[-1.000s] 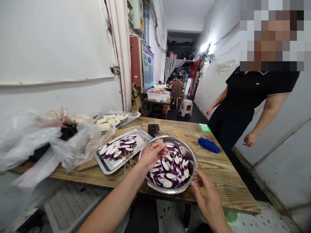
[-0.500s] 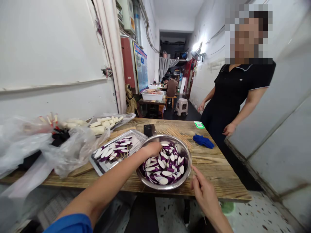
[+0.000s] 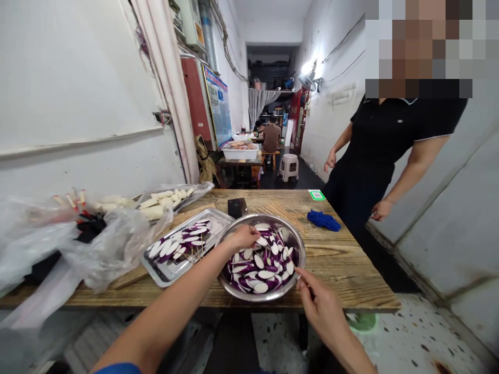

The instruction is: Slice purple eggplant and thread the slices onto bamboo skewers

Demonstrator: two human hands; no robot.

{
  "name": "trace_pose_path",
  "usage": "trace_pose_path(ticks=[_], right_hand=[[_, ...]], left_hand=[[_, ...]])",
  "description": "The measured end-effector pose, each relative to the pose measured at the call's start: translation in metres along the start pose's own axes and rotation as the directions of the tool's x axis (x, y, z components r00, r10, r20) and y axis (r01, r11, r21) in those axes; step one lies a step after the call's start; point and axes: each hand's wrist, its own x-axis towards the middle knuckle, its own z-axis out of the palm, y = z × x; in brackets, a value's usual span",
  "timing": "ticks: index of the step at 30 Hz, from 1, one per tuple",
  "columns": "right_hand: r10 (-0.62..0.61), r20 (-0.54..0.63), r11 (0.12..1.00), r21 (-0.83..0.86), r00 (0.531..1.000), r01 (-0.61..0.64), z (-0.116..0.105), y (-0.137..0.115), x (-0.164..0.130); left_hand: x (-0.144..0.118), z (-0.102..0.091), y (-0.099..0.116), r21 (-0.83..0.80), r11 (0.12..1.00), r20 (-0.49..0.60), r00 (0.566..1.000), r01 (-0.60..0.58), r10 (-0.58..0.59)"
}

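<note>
We see a bright white light on the wall beyond the far right corner of the table. The room's back looks dim. The metal bowl shines by the near edge. Plastic bags at the left end look stretched and blurry. Blocky squares hide a person up top.

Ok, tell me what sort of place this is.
Likely a small skewer eatery: thin sticks lie beside a bowl of eggplant slices, and a person sits further back.
</note>
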Motion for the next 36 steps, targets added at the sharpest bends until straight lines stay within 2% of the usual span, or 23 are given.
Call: trace_pose_path(ticks=[1, 2, 4, 5, 7, 12, 14, 20, 31, 36], right_hand=[[-0.002, 0.015, 1.0, 0.009, 1.0, 0.002, 0.001, -0.004, 0.0], [-0.001, 0.042, 1.0, 0.016, 0.999, 0.0, 0.002, -0.009, 0.0], [-0.002, 0.104, 1.0, 0.021, 0.995, 0.0, 0.005, -0.015, -0.002], [-0.009, 0.126, 1.0, 0.016, 0.992, 0.007, 0.007, -0.017, -0.003], [-0.027, 0.149, 1.0, -0.003, 0.989, 0.027, 0.01, -0.018, -0.005], [-0.013, 0.137, 1.0, -0.006, 0.991, 0.014, 0.015, -0.016, -0.007], [0.001, 0.133, 1.0, 0.017, 0.991, -0.003, 0.017, -0.015, -0.007], [0.024, 0.146, 0.999, 0.03, 0.989, -0.028, 0.021, -0.015, -0.003], [0.038, 0.152, 0.999, 0.024, 0.988, -0.042, 0.024, -0.015, -0.002], [0.008, 0.157, 0.999, 0.048, 0.988, -0.015, 0.025, -0.014, -0.004]], left_hand=[[-0.005, 0.003, 0.002, -0.227, 0.971, 0.01, 0.997, 0.076, -0.075], [-0.009, 0.006, 0.005, -0.45, 0.882, 0.039, 0.99, 0.138, -0.135], [-0.019, 0.01, 0.01, -0.752, 0.629, 0.099, 0.978, 0.195, -0.185], [-0.023, 0.012, 0.012, -0.829, 0.523, 0.111, 0.974, 0.201, -0.198], [-0.028, 0.014, 0.012, -0.905, 0.379, 0.107, 0.965, 0.194, -0.239], [-0.03, 0.015, 0.006, -0.951, 0.211, 0.153, 0.937, 0.226, -0.314], [-0.03, 0.015, 0.006, -0.95, 0.183, 0.183, 0.925, 0.254, -0.332], [-0.034, 0.015, 0.008, -0.942, 0.168, 0.226, 0.918, 0.292, -0.326], [-0.037, 0.017, 0.006, -0.929, 0.239, 0.223, 0.943, 0.283, -0.249], [-0.039, 0.018, 0.006, -0.924, 0.259, 0.226, 0.949, 0.28, -0.221]])
